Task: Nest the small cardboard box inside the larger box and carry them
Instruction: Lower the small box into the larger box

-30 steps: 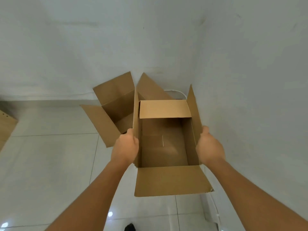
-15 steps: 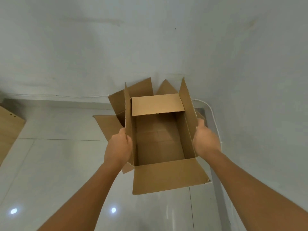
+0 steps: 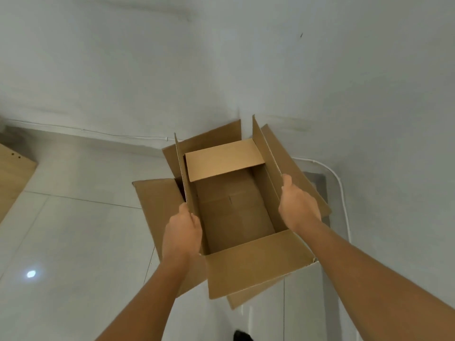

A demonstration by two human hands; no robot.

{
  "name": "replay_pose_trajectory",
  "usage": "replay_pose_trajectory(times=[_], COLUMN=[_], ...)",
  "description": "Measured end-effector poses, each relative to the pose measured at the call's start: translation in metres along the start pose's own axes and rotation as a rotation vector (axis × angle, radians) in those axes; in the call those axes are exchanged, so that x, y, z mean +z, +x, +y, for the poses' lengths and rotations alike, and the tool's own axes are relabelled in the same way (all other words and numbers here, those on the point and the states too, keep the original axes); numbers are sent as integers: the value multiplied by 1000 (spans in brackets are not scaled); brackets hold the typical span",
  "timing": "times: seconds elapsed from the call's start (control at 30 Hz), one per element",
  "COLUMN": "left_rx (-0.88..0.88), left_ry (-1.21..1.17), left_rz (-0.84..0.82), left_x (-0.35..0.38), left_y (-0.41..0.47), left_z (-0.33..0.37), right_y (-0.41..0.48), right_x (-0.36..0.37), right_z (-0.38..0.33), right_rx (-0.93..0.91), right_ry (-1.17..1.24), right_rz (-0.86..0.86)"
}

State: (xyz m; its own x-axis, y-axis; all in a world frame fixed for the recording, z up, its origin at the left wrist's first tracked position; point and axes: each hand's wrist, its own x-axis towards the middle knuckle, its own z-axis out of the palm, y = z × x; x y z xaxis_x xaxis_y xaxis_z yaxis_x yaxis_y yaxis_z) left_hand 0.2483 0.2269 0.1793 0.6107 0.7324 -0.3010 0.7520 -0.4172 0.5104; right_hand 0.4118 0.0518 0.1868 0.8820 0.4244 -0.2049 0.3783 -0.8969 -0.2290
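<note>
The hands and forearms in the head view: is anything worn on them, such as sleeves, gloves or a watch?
Nothing is worn where they show. The left hand and right hand are bare, without gloves, rings or a watch. Both forearms are bare too, with no sleeve up to the frame edge.

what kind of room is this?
Probably a bare indoor room corner, maybe storage or a place being moved into: glossy white tiled floor, plain white walls, a light wood panel at the left edge, open cardboard boxes.
</note>
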Motion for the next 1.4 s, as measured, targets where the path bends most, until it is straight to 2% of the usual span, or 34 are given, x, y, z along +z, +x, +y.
replay_pose_trajectory(times=[0.3, 0.57, 0.73, 0.9, 1.2, 1.4], left_rx=[-181, -227, -268, -240, -92, 207], left_ry=[19, 103, 25, -18, 104, 468], left_rz=[-49, -160, -170, -219, -265, -254], left_x=[64, 131, 155, 166, 168, 178], left_y=[31, 48, 55, 54, 44, 22], left_z=[-42, -72, -79, -77, -77, -86], right_y=[47, 67, 77, 76, 67, 39], right_x=[77, 154, 182, 192, 183, 183], right_z=[11, 23, 31, 32, 43, 68], right_rx=[-88, -74, -54, -47, -54, -116], right_ry=[17, -62, -78, -56, 64, 95], right_rz=[-86, -94, -159, -319, -404, -459])
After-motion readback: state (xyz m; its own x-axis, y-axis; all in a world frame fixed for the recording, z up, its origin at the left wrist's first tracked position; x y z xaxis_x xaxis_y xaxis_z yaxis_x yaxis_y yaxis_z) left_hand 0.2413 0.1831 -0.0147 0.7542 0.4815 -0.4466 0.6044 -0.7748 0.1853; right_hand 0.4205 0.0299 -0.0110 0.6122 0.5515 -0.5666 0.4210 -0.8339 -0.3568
